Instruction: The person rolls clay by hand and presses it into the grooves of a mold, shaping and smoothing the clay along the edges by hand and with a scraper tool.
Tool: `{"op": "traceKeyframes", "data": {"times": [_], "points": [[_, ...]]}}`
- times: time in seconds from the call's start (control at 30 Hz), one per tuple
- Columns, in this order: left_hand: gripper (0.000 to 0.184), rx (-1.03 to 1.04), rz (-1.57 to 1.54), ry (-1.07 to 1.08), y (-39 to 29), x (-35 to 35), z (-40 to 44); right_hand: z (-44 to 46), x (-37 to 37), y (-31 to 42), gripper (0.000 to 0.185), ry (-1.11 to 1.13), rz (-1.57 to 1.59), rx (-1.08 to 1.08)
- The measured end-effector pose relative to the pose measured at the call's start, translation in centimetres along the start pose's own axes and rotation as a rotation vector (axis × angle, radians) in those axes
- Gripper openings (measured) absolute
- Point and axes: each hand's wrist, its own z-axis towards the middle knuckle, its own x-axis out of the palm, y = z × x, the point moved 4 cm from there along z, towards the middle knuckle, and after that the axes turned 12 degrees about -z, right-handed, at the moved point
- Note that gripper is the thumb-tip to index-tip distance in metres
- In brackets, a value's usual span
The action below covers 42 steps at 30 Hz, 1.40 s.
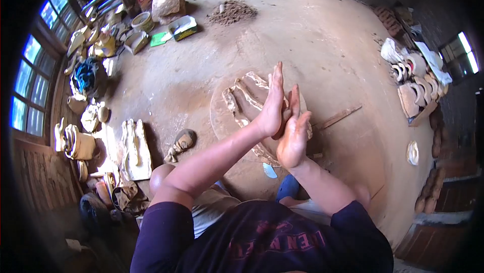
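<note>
My left hand (272, 104) and my right hand (293, 139) meet palm to palm in front of me, with fingers stretched out. A patch of brown shows between the palms; whether it is clay or shadow I cannot tell. Below them a round board (218, 114) lies on the floor, partly hidden by my hands and forearms. On it rests a pale, rough-edged mould (231, 100) with long ridges. A flat wooden stick (343, 116) lies at the board's right side. A small pale-blue scraper-like piece (269, 171) sits near its front edge.
A tied cloth bundle (182, 142) and a ridged pale slab (135, 152) lie to the left. A heap of brown crumbs (233, 12) and an open box (183, 27) are farther back. Curved clay pieces (423, 91) are stacked at right. A blue shoe (288, 188) shows below.
</note>
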Motion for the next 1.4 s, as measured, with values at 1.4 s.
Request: {"op": "traceKeyframes", "data": {"times": [1.4], "points": [[0.093, -0.166, 0.206, -0.212, 5.8, -7.8, 3.1, 10.1, 1.4, -8.3, 0.081, 0.016, 0.268, 0.289]]}}
